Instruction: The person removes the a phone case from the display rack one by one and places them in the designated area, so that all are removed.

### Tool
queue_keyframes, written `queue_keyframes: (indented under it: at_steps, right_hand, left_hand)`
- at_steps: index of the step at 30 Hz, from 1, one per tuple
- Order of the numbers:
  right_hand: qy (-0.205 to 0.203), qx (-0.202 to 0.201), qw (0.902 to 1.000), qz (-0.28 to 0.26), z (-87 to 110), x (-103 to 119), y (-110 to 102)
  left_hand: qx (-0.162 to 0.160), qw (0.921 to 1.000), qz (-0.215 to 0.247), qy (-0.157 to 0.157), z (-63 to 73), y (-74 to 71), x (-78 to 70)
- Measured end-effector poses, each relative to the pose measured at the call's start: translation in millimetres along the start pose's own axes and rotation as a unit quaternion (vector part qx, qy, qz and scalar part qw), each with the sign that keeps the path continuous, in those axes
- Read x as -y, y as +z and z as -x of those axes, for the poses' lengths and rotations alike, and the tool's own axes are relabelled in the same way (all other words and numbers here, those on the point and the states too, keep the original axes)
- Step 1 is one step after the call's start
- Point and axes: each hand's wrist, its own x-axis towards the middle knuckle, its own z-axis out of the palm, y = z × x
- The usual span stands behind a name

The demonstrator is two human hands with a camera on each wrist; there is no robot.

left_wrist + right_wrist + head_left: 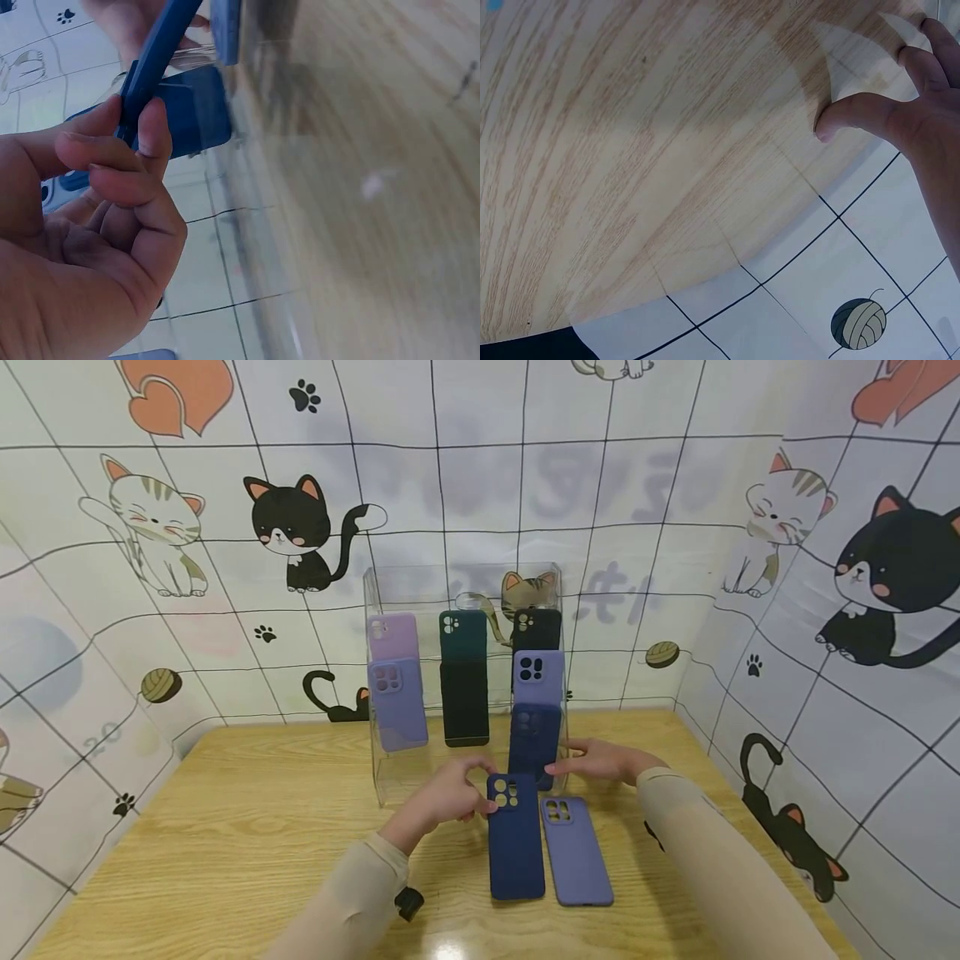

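My left hand [450, 789] pinches the upper left edge of a dark blue phone case [517, 852], between thumb and fingers. In the left wrist view this case [161, 56] is seen edge-on. Just right of it, a lavender phone case [581, 864] has its camera cutouts at the top. My right hand [603, 760] is at the right side of a clear acrylic stand [377, 777], fingers extended, fingertips beside another dark blue case [534, 747] in its front row. In the right wrist view, thumb and fingers of the right hand [926, 124] are spread apart.
The stand also holds a pink-purple case [393, 635], a lavender-blue case [402, 718], a dark green case [463, 643], black cases and another lavender case [551, 681]. Cat-print cloth [480, 510] backs the wooden table [285, 827]. A small black object [408, 902] lies by the left sleeve.
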Motion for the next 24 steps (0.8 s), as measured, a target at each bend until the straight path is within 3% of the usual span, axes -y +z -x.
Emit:
queue_keyframes:
  at_steps: [13,24]
  right_hand:
    - [-0.005,0.001,1.0,0.007,-0.8,-3,-1]
    - [0.0,0.002,1.0,0.003,-1.0,-3,-1]
  left_hand:
    - [0.012,0.9988,-0.034,-0.032,-5.1,23.0,15.5]
    - [0.011,0.9942,-0.1,-0.037,-15.0,34.5,23.9]
